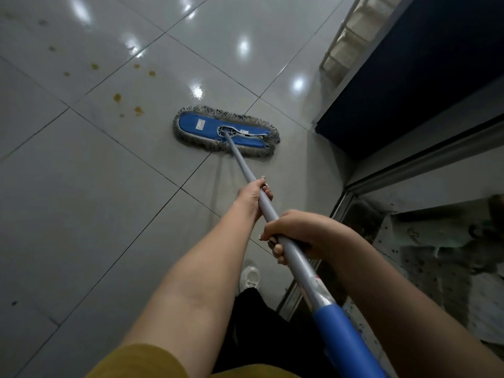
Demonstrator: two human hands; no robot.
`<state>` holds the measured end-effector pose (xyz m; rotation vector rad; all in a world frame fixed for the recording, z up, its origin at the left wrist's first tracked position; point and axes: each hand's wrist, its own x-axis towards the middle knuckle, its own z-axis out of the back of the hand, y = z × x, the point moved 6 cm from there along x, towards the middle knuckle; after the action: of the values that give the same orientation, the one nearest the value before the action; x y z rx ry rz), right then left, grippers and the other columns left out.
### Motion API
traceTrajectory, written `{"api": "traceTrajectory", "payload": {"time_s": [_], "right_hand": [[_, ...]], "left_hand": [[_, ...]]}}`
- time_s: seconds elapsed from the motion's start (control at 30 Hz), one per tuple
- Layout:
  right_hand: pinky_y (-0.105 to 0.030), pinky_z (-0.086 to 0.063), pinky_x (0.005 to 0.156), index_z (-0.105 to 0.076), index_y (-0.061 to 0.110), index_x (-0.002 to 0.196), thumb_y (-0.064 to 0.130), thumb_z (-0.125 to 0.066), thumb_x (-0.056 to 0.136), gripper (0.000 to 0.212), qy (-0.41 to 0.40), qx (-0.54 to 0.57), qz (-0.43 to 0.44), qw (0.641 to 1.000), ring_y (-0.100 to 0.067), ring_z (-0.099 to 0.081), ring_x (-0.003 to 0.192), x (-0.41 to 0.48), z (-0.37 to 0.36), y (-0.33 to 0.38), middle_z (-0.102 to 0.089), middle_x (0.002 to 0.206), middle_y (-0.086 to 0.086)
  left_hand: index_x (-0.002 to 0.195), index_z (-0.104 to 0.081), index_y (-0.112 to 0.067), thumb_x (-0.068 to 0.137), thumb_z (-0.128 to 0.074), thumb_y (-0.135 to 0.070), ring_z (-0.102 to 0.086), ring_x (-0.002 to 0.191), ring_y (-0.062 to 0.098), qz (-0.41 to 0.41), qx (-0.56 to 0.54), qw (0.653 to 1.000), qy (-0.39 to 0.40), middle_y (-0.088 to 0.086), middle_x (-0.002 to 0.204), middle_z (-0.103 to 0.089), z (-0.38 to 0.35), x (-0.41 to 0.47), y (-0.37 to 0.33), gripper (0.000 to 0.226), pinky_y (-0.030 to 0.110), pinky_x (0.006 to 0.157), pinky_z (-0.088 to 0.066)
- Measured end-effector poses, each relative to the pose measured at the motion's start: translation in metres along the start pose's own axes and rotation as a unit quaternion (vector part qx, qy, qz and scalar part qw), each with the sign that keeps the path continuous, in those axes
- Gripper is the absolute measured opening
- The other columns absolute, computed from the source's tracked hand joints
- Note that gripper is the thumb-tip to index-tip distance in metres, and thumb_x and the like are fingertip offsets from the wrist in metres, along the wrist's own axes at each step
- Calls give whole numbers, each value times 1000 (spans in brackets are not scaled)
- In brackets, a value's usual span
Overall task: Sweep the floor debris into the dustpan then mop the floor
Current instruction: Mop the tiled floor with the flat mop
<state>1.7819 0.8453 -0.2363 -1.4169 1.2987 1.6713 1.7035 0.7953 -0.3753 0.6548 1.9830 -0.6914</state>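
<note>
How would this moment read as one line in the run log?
phase: mopping | left hand: grips mop handle, lower | right hand: grips mop handle, higher | mop head: flat on floor | yellow stains: beside mop head

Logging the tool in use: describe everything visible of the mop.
The mop has a flat blue oblong head fringed with grey yarn, lying flat on the grey tiled floor. A grey metal-looking pole with a blue end sleeve slants up from its centre; the left hand grips it lower, the right hand higher.

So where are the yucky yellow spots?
In the head view, the yellow spots dot the tiles at upper left, just left of the blue mop head.
</note>
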Motion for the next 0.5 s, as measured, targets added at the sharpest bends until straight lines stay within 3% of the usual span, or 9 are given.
{"api": "traceTrajectory", "payload": {"time_s": [0.5], "right_hand": [[-20,-47,38,-51,1,78,0,-54,88,10,23,-95,-31,995,-11,-52,33,-25,-21,-41,-52,43,-3]], "left_hand": [[64,-40,-8,95,-47,-4,-37,22,5,-43,-80,996,-14,-2,30,-40,46,-46,33,32,10,29,-34]]}}
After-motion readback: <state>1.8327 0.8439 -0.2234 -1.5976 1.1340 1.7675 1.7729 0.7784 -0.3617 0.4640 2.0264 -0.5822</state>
